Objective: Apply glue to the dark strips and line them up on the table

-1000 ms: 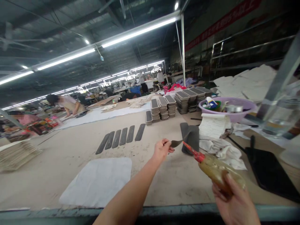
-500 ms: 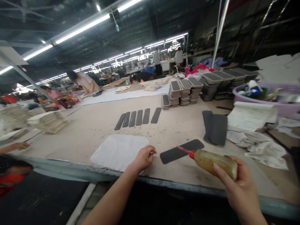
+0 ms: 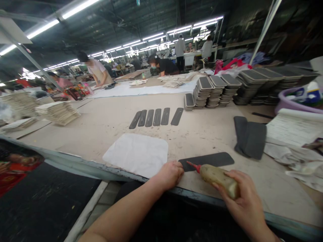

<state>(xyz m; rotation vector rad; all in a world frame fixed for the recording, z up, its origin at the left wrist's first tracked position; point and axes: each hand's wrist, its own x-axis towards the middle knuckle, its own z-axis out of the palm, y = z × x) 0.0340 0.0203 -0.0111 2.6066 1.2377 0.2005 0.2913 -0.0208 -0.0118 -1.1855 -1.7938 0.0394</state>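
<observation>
My right hand is wrapped around a yellowish squeeze bottle with a red nozzle. The bottle is tilted, its nozzle tip over the left part of a dark grey rounded strip lying on the table. At the strip's left end is my left hand, its fingers curled and closed on that end; the fingertips are partly hidden. Left of this hand lies a white rounded sheet. Farther back, several dark strips lie in a slanted row, with shiny streaks on some.
Stacks of dark-topped pieces stand at the back right. More dark strips overlap at right, beside crumpled cloth, papers and a purple basin. Pale stacks stand at left. A co-worker's hand shows at far left.
My left hand has moved right onto the strip's left end and closed there. The bottle's nozzle has shifted toward the strip's left end. The camera view has tilted down and turned slightly left.
</observation>
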